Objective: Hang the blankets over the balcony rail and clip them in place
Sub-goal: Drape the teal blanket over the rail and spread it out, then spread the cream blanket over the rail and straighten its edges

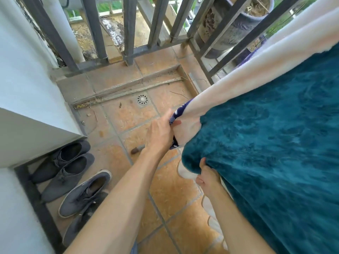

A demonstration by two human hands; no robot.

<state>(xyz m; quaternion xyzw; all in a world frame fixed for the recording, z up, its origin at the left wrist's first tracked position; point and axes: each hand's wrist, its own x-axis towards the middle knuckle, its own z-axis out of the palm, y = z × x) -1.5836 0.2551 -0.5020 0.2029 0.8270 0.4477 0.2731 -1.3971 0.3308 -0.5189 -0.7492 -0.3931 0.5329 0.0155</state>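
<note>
A plush teal blanket (275,143) fills the right side and lies over a pale cream blanket (247,74) that stretches up toward the grey balcony rail (229,52). A dark blue patterned edge (177,114) shows at the cream blanket's lower corner. My left hand (161,132) grips that corner, thumb on the cream cloth. Lower down, my right hand (207,178) pinches the rounded front edge of the teal blanket, fingers tucked under it. No clips are visible.
Grey vertical rail bars (128,30) close off the far side, with a large glazed pot (229,24) behind the right bars. Several grey shoes (73,173) sit under a white ledge (33,129) at the left. A round floor drain (142,99) lies in the terracotta tiles.
</note>
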